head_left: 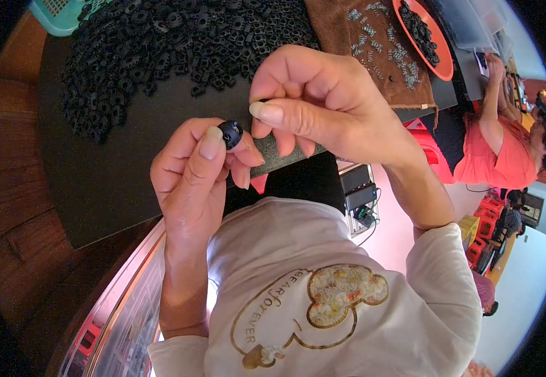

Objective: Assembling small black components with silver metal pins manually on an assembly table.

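My left hand [191, 166] is closed, pinching a small, rounded black plastic piece [230, 134] between thumb and fingers. It looks like part of a cord lock, with openings in the end facing up. Just right of it and a little higher, my right hand [314, 103] has its thumb pressed against the index finger. A sliver of something dark shows at that thumb tip, too small to name. The two hands are apart, above the front edge of the dark table [116, 195]. Beyond them spreads a large heap of small black plastic parts [179, 44].
Several tiny metal springs [402, 66] lie scattered on a brown cloth [333, 25] at the back right. Beside them an orange plate [446, 66] holds black parts. A green basket [56, 22] stands far left. Another person [499, 147] in a coral top sits at the right.
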### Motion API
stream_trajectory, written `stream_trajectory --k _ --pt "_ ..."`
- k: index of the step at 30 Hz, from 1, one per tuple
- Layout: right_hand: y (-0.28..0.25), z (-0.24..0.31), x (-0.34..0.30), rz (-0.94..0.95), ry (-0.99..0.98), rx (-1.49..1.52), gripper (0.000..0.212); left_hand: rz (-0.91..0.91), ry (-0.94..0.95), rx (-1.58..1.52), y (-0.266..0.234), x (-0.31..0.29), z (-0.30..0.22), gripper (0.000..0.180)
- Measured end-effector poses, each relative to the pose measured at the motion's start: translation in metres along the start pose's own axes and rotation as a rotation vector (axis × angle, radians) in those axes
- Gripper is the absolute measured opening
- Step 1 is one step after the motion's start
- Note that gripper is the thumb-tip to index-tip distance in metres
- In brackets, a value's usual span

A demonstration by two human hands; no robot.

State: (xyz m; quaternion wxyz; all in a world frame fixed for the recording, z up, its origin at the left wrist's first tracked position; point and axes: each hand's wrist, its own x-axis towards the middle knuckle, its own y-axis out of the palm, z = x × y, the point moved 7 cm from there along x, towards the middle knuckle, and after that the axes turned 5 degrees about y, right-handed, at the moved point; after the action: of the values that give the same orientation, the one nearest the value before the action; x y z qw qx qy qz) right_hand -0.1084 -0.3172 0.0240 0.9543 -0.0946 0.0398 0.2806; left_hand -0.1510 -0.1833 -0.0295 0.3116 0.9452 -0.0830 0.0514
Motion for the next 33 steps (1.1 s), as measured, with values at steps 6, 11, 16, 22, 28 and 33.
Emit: stream_trajectory --k 6,11,16,22,28,33 --pt "-0.007 -0.004 0.001 -0.042 -0.143 -0.121 0.013 -0.024 -0.009 0.018 0.001 0.0 0.001 0.027" --pt "-0.006 0.015 -0.006 -0.104 -0.516 -0.557 0.011 -0.011 0.003 0.02 0.002 0.0 0.002 0.026" --pt "-0.005 0.008 -0.005 -0.009 -0.071 0.016 0.013 0.013 0.009 0.016 0.003 0.0 0.004 0.026" --pt "-0.004 0.006 -0.002 0.003 -0.07 0.214 0.012 -0.013 -0.027 0.038 0.008 -0.002 0.002 0.026" --pt "-0.002 0.002 -0.002 0.033 0.006 0.294 0.011 -0.04 -0.039 0.073 0.006 -0.001 0.002 0.027" --pt "0.001 0.003 -0.002 0.035 0.049 0.311 0.01 -0.037 -0.059 0.074 0.003 -0.002 0.003 0.028"
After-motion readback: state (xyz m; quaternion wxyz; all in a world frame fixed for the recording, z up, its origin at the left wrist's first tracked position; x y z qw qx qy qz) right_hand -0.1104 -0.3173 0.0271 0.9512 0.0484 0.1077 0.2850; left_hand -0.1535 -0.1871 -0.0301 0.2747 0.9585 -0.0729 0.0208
